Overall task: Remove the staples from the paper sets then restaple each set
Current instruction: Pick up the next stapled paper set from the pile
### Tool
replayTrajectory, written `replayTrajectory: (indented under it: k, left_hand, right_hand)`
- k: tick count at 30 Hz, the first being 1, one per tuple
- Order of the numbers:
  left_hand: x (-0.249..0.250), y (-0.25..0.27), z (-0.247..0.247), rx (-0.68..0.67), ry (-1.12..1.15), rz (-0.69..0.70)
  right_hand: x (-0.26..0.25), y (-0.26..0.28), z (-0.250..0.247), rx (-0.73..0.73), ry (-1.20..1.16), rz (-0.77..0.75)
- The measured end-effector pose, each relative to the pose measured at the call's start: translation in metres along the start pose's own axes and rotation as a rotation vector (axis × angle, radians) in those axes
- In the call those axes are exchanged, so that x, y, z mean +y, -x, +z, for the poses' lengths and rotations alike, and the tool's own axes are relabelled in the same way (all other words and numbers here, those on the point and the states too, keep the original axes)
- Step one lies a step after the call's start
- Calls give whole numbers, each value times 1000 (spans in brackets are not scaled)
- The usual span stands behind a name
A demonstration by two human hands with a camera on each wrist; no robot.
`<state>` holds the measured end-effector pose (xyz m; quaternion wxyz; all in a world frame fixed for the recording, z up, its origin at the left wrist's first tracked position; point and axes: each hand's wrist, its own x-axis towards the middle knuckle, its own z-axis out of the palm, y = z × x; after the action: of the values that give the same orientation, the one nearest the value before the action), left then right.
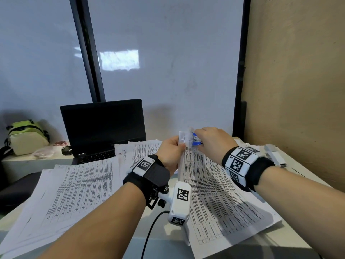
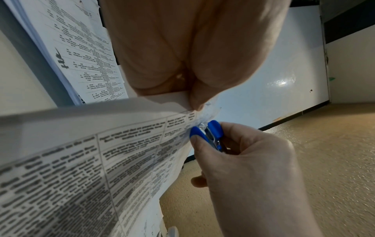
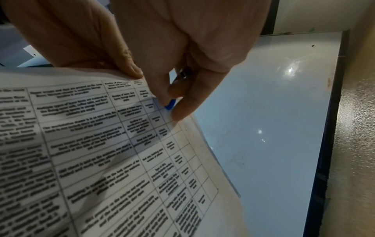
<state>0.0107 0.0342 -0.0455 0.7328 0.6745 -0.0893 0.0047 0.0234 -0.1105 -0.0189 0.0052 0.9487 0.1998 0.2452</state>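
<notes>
Blue staple remover (image 2: pixel 207 133) in right hand (image 2: pixel 251 168) bites paper set (image 2: pixel 125 144) corner; staple hidden.

One blue staple remover (image 1: pixel 196 140), one laptop (image 1: pixel 103 128), one green bag (image 1: pixel 27 136), one stapler (image 1: pixel 274 155), two hands; the paper sets overlap and cannot be counted.

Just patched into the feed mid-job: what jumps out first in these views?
The eye lands on the blue staple remover pinched in the right hand, its tip at the lifted top corner of the paper set, centre of the desk. The left hand grips that same corner from the other side. Behind them stands a dark laptop, with more printed sheets spread to the left.
</notes>
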Motion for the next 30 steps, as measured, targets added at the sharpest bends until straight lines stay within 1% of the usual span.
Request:
replayTrajectory:
  k: [6, 11, 15, 17, 18, 20, 22, 24, 26, 28, 30]
  left_hand:
    - [1, 4, 3, -14, 18, -5]
    - [3, 4, 4, -13, -1, 1]
    - [3, 8, 6, -31, 2, 18]
    - [2, 8, 9, -12, 7, 23]
    - [1, 7, 12, 23, -8, 27]
    - [-3, 0, 14, 139, -76, 36]
    - [-6, -5, 14, 206, -73, 38]
    - [-9, -8, 11, 201, -23, 10]
    - [-10, -8, 9, 193, 3, -14]
    - [-12, -8, 7, 194, -2, -23]
    - [-15, -6, 3, 174, -5, -51]
  right_hand:
    - [-1, 5, 1, -12, 32, -27]
    - [-3, 10, -3, 18, 46, -43]
    - [-4, 14, -6, 62, -5, 22]
    - [-6, 13, -5, 76, -62, 61]
    - [-8, 12, -2, 70, -100, 69]
    - [-11, 11, 3, 57, -214, 102]
    - [-13, 11, 9, 87, -390, 196]
    - [-13, 9, 15, 127, -552, 323]
    - [-15, 8, 22, 122, -740, 445]
    - [-18, 8, 26, 88, -969, 536]
    - [-18, 9, 28, 89, -1262, 672]
